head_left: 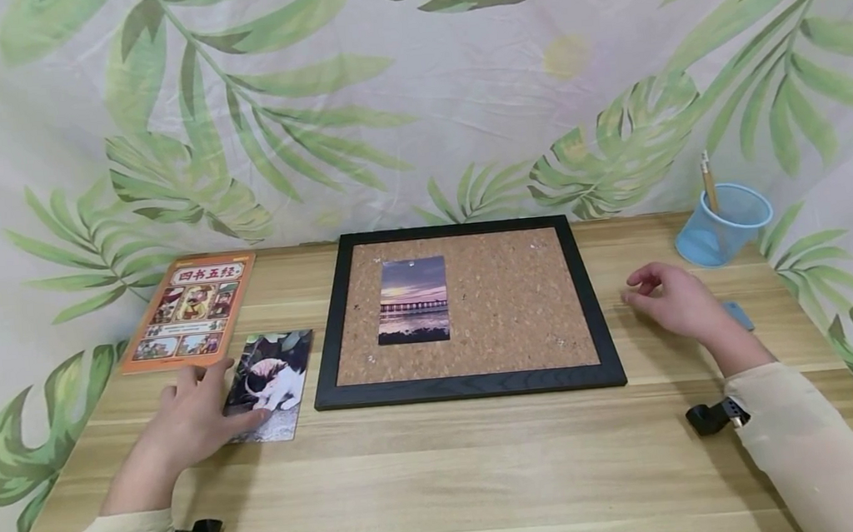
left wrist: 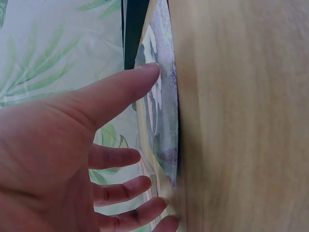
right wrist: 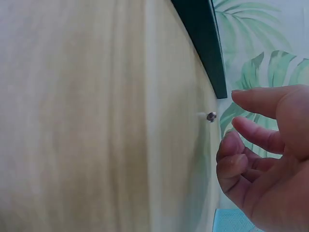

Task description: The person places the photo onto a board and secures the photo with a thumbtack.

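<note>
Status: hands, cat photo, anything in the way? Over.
Left hand open over the cat photo, contact unclear. Right hand near a pushpin, not gripping it. Cat photo on table, left of corkboard. Sunset photo on corkboard's left half; no other obstruction seen.

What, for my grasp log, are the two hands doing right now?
Left hand: open, thumb over the cat photo; contact can't be told.
Right hand: open, fingers loosely curled, nothing visibly held.

Central corkboard [head_left: 520,309] — passage before it
</note>
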A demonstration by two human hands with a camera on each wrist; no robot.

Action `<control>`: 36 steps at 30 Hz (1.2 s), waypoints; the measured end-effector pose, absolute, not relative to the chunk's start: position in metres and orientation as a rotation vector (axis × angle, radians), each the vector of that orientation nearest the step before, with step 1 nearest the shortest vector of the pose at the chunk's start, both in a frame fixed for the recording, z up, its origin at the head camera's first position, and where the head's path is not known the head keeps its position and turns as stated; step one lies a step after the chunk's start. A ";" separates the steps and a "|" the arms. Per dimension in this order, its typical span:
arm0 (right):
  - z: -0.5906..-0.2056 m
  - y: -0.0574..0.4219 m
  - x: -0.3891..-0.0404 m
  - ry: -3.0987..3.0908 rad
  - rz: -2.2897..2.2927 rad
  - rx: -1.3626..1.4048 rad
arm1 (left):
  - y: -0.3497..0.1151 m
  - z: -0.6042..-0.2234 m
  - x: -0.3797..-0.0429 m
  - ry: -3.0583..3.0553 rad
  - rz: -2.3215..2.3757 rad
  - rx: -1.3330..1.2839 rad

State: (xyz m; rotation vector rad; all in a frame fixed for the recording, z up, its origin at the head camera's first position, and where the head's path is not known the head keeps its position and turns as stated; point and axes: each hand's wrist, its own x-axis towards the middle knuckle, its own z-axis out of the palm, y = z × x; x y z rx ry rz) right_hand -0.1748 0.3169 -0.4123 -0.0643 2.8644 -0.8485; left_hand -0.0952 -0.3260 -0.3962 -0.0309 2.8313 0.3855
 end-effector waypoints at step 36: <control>-0.424 0.320 -0.178 2.901 -0.814 -0.043 | -0.344 -0.409 -0.093 2.925 0.822 -0.015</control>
